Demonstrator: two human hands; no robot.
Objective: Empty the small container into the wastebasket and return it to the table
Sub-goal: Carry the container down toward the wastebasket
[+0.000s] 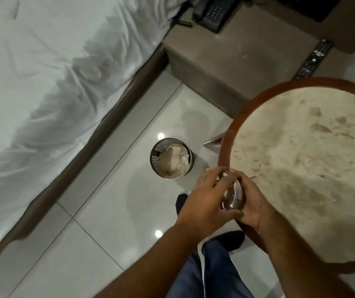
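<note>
A small shiny metal container (pixel 233 193) is held between both hands at the left edge of the round table (pixel 301 168). My left hand (pixel 202 201) wraps its left side and top. Cupped under its right side is my right hand (pixel 252 203). The container's inside is mostly hidden by fingers. A round perforated metal wastebasket (pixel 170 161) stands on the floor just beyond and left of my hands, with pale crumpled paper or a liner inside.
A bed with rumpled white sheets (pixel 54 82) fills the left. A brown nightstand (pixel 247 54) at the back carries a black phone (pixel 212 11) and a remote control (pixel 314 59). My legs in jeans (pixel 211 272) stand on glossy floor tiles (pixel 99 222).
</note>
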